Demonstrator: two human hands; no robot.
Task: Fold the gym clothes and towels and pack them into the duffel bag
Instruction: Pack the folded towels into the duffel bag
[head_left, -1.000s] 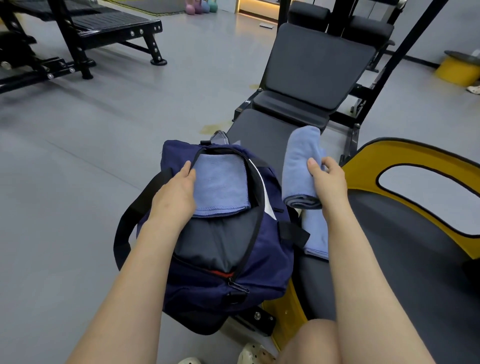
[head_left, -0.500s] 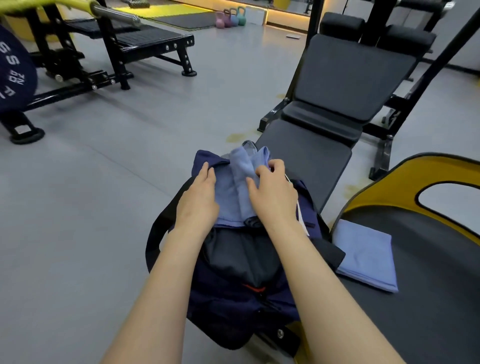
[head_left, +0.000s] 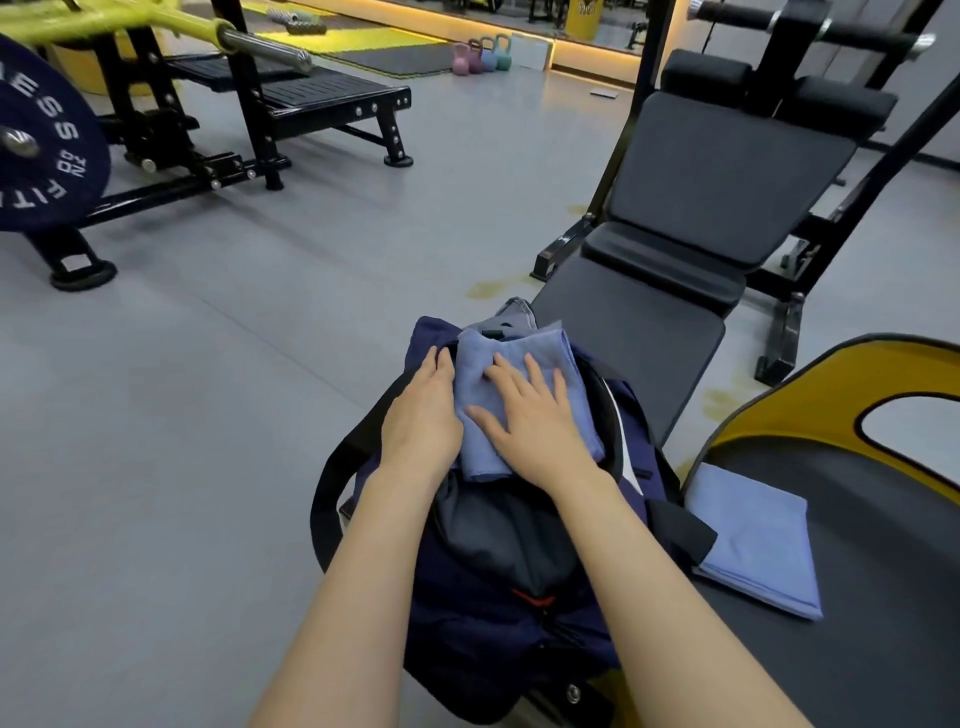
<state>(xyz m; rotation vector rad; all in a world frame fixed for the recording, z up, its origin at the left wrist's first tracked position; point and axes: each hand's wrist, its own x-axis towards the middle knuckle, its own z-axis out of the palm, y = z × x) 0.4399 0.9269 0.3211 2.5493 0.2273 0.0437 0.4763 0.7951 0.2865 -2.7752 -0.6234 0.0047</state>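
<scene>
Head view, looking down over both forearms at an open navy duffel bag set at the near end of a black padded bench.

Right hand: flat, palm down, fingers straight and spread, pressing on a folded blue towel lying in the far half of the bag's opening; nothing gripped.

Left hand: fingers extended together along the left edge of the same towel, at the bag's left rim; thumb hidden, so whether the edge is pinched cannot be told; fingers appear straight rather than curled.

Beneath and nearer than the towel, inside the bag: dark grey folded garment, with a small red mark near the zip.

Grey fabric protruding past the far end of the bag.

Black shoulder strap looping out from the bag's left side over the grey floor.

Second folded blue towel: outside the bag, just to its right, lying flat on a black seat with a yellow rim.

Background, well apart: barbell with a navy weight plate on a black rack at left; coloured kettlebells by the far wall.
</scene>
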